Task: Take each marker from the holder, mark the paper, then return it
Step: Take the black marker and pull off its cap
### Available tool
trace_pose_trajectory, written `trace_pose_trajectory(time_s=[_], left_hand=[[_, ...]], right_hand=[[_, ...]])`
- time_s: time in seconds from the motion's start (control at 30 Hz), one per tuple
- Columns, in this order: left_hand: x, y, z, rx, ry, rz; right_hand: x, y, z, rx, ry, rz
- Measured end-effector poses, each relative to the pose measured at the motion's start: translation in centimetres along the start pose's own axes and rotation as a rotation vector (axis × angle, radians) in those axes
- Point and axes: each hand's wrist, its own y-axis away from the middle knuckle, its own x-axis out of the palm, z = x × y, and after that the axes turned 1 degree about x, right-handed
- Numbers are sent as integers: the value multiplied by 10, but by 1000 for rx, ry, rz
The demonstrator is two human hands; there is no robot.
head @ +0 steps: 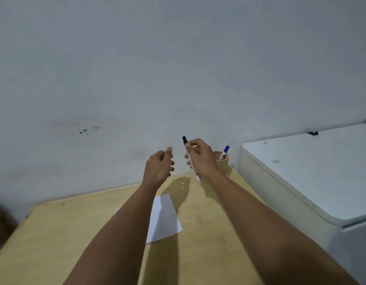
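Black-capped marker [192,159] sits in my right hand [200,159], raised above the far edge of the wooden table [208,233]. My right fingers [193,145] curl round the barrel near its upper end, so the black cap pokes up past my knuckles and the pale lower end hangs out below my palm, tilted a little. My right forearm runs straight out from the lower right, wrist level.

My left hand [159,166] floats just beside the right, apart from it and touching nothing. Its fingers are loosely bent with a narrow gap between thumb and forefinger, palm turned toward the marker. That forearm reaches out from the lower left.

Behind my right hand stands the holder [224,162], near the wall, with a blue-capped marker [225,152] upright inside. Below and between my forearms lies the paper [164,219], flat on the table, partly hidden by my left arm. To the right of my right arm is a white cabinet [313,175].
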Motion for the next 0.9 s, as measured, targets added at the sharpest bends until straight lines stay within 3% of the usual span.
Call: trace_pose_trajectory(time_s=[0.17,0.33,0.63,0.77,0.9], left_hand=[[-79,28,11,-58,-96,46],[-140,54,29,-29,-260,50],[-177,50,51,-54,-351,7],[-186,34,72,-92,-347,-68],[-216,20,100,-6,-663,-172]], right_hand=[[58,52,5,181,-37,424],[110,82,25,164,-61,619],[161,86,6,17,-40,573],[156,78,-11,-140,187,533],[142,68,-35,-41,111,439]])
